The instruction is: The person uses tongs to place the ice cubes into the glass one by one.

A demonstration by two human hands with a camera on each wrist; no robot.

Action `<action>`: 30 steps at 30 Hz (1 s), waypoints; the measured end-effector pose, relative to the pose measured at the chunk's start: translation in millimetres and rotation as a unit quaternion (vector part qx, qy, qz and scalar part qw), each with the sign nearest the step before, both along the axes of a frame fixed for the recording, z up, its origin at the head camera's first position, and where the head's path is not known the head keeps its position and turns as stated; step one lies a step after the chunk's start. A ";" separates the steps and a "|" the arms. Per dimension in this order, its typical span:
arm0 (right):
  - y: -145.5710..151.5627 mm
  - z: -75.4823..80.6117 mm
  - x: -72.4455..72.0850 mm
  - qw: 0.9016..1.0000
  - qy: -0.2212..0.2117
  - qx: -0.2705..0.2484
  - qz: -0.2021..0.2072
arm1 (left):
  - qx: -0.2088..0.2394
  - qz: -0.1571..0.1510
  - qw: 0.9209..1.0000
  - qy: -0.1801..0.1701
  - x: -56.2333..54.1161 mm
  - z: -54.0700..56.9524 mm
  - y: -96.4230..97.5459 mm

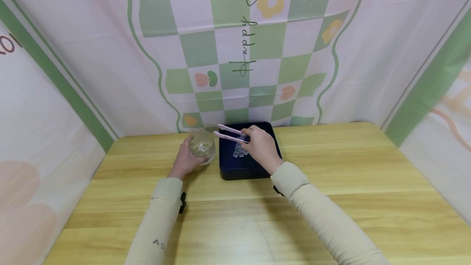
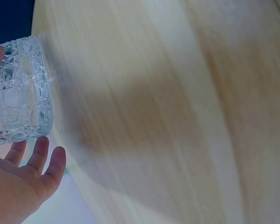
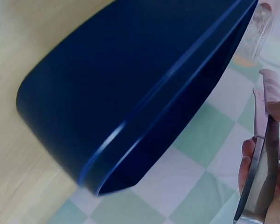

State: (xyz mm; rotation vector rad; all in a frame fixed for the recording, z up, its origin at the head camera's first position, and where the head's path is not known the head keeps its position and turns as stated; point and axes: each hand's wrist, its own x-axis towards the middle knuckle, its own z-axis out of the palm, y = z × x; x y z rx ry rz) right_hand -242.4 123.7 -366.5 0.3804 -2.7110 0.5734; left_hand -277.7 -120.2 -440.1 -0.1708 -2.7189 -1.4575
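My left hand (image 1: 184, 160) holds a clear glass (image 1: 202, 144) just left of the dark blue tray (image 1: 229, 171). The left wrist view shows the faceted pattern of this glass (image 2: 21, 100), with the thumb on one side and fingertips along the other. In my right hand (image 1: 262, 146) is a pair of tongs (image 1: 229, 137), gripped over the tray with the tips spread and pointing left toward the glass. Pink ends and metal arms show on the tongs (image 3: 272, 86) in the right wrist view. Several clear ice-like cubes (image 1: 240, 150) lie grouped inside the tray, partly covered by the right hand.
The wooden table (image 1: 353, 216) carries the tray near its back edge. Behind it hangs a curtain (image 1: 198, 48) with green and white checks, and printed cloth also closes off both sides. A dark band (image 1: 182, 203) sits at the left wrist.
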 end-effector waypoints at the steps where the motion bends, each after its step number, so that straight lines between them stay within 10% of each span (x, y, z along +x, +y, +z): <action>1: 2.5 0.7 -1.2 1.000 0.001 0.001 -0.006 | 0.000 0.000 1.000 0.001 0.3 0.4 0.0; 30: 52.8 -18.4 -21.9 0.995 -0.037 0.026 -0.093 | 0.011 -0.009 1.000 0.003 -3.6 -5.0 -3.0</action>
